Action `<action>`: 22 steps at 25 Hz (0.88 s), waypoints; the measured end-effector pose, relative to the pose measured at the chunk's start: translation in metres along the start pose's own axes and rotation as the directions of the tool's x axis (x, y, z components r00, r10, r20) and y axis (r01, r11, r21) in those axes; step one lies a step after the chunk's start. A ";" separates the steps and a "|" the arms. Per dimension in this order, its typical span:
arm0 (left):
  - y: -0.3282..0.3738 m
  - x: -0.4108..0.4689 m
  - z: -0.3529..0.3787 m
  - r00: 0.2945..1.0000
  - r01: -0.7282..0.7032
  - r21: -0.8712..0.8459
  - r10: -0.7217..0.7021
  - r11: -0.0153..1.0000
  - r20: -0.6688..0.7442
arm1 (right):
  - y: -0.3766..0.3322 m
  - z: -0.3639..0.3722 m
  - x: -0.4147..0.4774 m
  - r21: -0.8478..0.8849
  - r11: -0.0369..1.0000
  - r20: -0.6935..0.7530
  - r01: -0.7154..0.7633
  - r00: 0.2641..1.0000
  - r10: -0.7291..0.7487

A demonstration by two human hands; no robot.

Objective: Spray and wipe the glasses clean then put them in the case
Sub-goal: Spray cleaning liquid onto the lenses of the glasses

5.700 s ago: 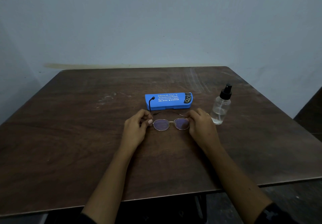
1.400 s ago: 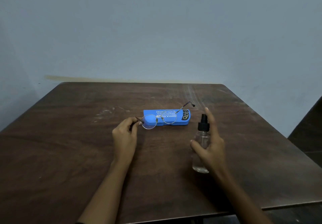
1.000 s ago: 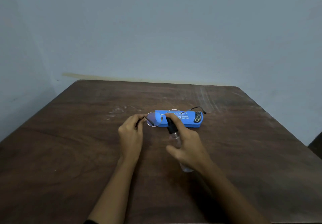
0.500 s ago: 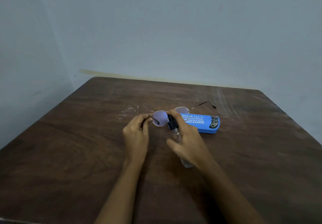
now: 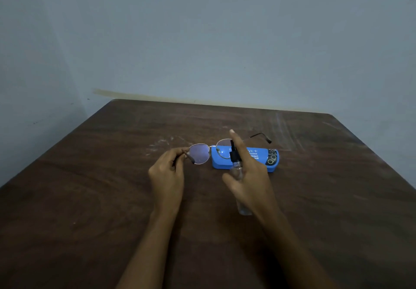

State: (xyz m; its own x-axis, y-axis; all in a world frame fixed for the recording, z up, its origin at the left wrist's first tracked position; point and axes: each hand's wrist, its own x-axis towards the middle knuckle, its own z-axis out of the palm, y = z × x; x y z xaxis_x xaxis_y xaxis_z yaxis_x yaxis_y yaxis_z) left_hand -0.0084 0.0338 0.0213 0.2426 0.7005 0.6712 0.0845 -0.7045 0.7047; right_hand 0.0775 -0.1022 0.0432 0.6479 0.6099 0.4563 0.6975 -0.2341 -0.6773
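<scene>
My left hand (image 5: 167, 174) pinches a temple of the glasses (image 5: 199, 155) | my right hand (image 5: 249, 176), grip clamped round the spray bottle (image 5: 233, 156), hides its body | case (image 5: 263, 153) partly covered

The glasses (image 5: 199, 153) are now held up by the left hand (image 5: 166, 176) alone; the right hand's (image 5: 249, 176) forefinger (image 5: 235, 138) is lifted off the spray bottle (image 5: 236, 168).

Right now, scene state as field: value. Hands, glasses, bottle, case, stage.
left hand: pinches glasses near one hinge, lifted off table
right hand: grips spray bottle, index finger raised above nozzle
glasses: temples unfolded, beside the nozzle
case: blue, closed, lying on table beyond both hands
stage: spraying step; no cloth in view, wiping and casing not done
</scene>
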 end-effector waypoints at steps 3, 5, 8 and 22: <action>-0.002 0.000 0.001 1.000 0.003 -0.002 -0.003 1.000 -0.004 | 0.001 -0.007 0.001 -0.007 0.999 -0.049 -0.044 0.998 0.043; -0.003 0.000 0.001 1.000 0.003 0.002 -0.003 1.000 -0.005 | 0.002 -0.008 0.000 -0.009 0.999 -0.065 -0.049 0.997 0.048; -0.003 0.000 0.001 1.000 0.008 0.011 -0.008 1.000 -0.004 | 0.003 -0.008 -0.001 -0.003 0.999 -0.097 -0.041 0.994 0.041; -0.006 0.001 0.000 0.999 0.047 0.004 -0.047 0.999 0.004 | 0.007 -0.004 -0.001 0.012 1.000 -0.106 0.006 0.994 -0.005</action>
State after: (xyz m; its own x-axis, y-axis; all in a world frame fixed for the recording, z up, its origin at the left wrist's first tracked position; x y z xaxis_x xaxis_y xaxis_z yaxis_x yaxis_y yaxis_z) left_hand -0.0083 0.0386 0.0177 0.2421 0.7321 0.6367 0.0993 -0.6715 0.7343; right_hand 0.0829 -0.1081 0.0402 0.6730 0.5278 0.5182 0.6978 -0.2210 -0.6813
